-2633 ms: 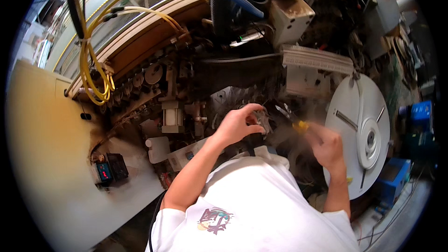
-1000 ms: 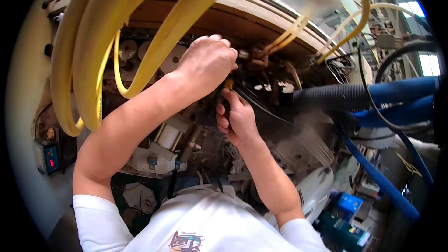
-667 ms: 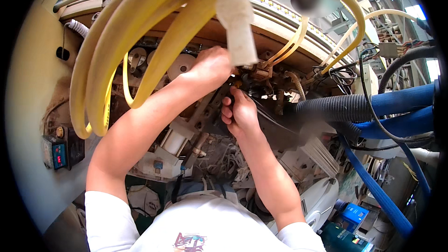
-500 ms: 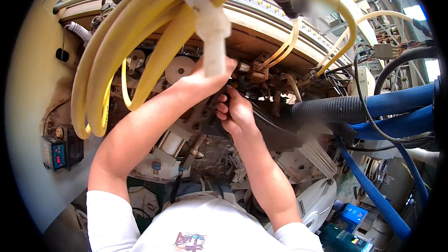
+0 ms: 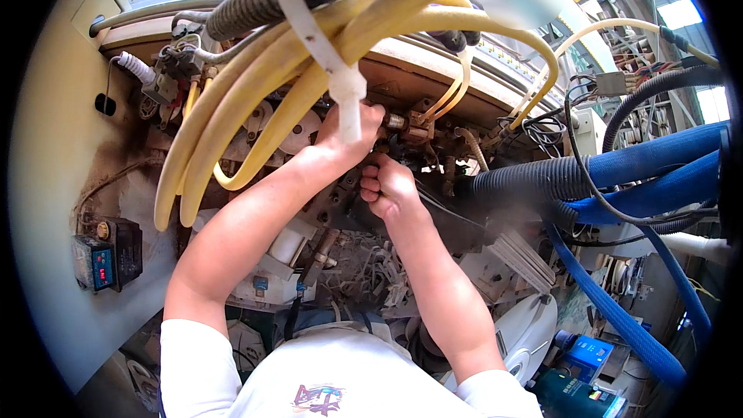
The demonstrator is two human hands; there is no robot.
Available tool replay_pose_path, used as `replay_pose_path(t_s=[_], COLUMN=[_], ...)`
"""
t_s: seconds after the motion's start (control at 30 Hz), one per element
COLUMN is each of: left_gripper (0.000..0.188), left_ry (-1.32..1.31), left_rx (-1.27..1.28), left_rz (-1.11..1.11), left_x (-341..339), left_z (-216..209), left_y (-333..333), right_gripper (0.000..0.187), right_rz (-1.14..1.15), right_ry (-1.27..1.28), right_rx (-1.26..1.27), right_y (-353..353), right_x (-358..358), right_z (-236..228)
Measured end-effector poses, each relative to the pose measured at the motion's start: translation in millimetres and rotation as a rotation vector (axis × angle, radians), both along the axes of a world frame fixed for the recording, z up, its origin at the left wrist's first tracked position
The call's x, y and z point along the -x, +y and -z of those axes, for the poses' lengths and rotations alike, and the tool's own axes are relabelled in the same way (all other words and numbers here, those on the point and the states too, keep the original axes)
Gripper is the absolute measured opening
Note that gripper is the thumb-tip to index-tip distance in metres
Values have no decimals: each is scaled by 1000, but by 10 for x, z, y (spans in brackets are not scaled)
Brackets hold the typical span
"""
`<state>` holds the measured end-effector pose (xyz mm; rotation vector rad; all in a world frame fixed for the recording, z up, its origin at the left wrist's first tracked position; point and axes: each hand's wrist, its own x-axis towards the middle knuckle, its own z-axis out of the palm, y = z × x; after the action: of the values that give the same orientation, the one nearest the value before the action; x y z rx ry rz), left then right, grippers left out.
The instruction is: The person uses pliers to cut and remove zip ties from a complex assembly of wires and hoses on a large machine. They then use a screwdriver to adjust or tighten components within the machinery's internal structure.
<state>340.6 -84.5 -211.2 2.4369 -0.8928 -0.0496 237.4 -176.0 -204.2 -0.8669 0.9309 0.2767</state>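
Sitting just beside left hand (image 5: 368, 128), beyond right hand (image 5: 392, 184): metal fitting (image 5: 396, 121).

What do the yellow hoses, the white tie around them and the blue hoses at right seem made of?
Yellow hoses: probably flexible plastic or rubber, dull and grimy, bending in smooth loops. White tie: likely satin plastic, moulded-looking head. Blue hoses: perhaps woven sleeving; mesh-like texture.

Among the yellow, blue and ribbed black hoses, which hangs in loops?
The thick smooth yellow hose, coiled at upper left and crossed by a white plastic tie; the blue hoses and ribbed black hoses run straight or gently curved.
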Motion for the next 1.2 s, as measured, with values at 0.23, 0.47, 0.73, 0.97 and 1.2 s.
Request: replay_pose_path(t_s=[0.23, 0.47, 0.73, 0.97, 1.2], left_gripper=[13, 14, 21, 25, 39], left_ry=[-302, -216, -258, -197, -289], left_rx=[110, 83, -69, -192, -80], left_rz=[-25, -107, 125, 255, 208], left_x=[193, 415, 421, 431, 543], left_z=[110, 81, -184, -294, -120], left_y=[-24, -10, 140, 273, 324], right_gripper=[20, 27, 27, 20, 31], right_rz=[40, 2, -19, -17, -11], right_ry=[29, 18, 11, -12, 35], right_rx=[24, 71, 50, -137, -127], right_y=[-8, -16, -43, -79, -37], right_x=[-34, -41, -89, -32, -95], right_z=[-5, 14, 90, -45, -317])
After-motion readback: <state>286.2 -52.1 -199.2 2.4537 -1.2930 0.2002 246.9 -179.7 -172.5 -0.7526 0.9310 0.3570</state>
